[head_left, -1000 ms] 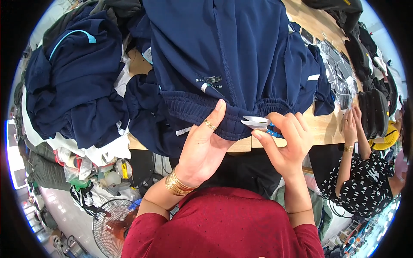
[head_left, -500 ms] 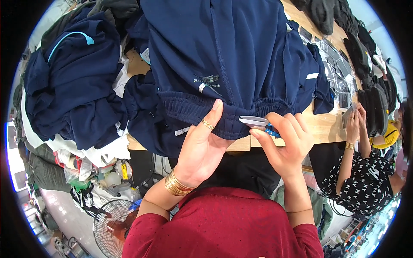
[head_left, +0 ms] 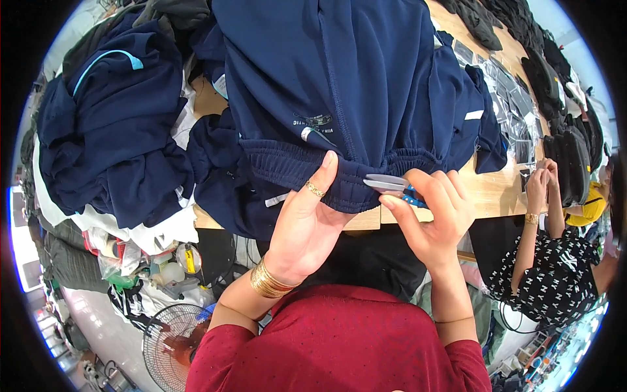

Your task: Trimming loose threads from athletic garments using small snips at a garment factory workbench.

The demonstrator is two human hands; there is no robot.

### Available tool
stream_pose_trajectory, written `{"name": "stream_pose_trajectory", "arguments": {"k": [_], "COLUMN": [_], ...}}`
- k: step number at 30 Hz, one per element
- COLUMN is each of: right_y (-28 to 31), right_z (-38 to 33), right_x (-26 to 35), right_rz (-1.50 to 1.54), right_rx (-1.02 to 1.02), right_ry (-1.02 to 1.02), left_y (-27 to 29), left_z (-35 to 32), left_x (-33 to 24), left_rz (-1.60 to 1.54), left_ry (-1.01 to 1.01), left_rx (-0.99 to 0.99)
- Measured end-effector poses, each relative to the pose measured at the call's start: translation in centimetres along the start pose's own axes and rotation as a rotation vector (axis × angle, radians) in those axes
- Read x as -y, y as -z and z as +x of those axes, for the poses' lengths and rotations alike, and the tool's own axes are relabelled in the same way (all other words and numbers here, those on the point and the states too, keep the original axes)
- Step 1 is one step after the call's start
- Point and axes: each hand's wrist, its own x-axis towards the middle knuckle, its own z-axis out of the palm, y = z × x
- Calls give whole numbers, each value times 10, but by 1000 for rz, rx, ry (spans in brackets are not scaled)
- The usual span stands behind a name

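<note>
- Navy garment [head_left: 385,78] spread over the table [head_left: 490,196], gathered waistband [head_left: 281,163] along the near edge and between both hands.
- Just above the waistband, a print [head_left: 315,120] of small pale lettering; next to it, a short white label [head_left: 308,134], too small to read.
- Left hand [head_left: 300,238] closed around the waistband, thumb laid on top, fingers hidden beneath; gold ring [head_left: 315,188] on the thumb, stacked gold bracelets [head_left: 266,279] at the wrist.
- Right hand [head_left: 437,215] pinching snips [head_left: 385,183] between thumb and forefinger, blue handle partly covered, blades pointing left over the waistband; cannot tell about contact with the cloth.
- Farther right on navy cloth, a white tag [head_left: 473,115]; near the left hand, a white strip [head_left: 275,200]; no legible writing on either.
- At left, a navy pile [head_left: 117,124] with light blue trim [head_left: 136,63], over white cloth [head_left: 144,232].
- At right, grey and dark cards [head_left: 513,98], then black pouches [head_left: 568,166].
- Near these, a co-worker's hands [head_left: 539,183]; black shirt [head_left: 548,281] covered in white letters.
- Below the table at left, a yellow label [head_left: 189,259] on a round object, and a fan [head_left: 171,346].
</note>
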Motion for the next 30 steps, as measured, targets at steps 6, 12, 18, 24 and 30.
{"name": "stream_pose_trajectory", "arguments": {"k": [6, 12, 18, 24, 30], "right_y": [1, -3, -4, -3, -3], "right_z": [-3, -6, -5, -6, -8], "right_x": [-3, -2, -1, -1, -2], "right_rz": [50, 16, 18, -30, -89], "right_rx": [8, 17, 7, -2, -14], "right_ry": [-16, 20, -2, 27, 55], "left_y": [-3, 2, -4, -7, -9], "left_z": [0, 1, 1, 0, 0], "left_x": [-1, 1, 1, -1, -1], "left_rz": [10, 9, -20, -39, -36], "left_ry": [7, 2, 20, 2, -3], "left_rx": [-20, 29, 0, -21, -30]}}
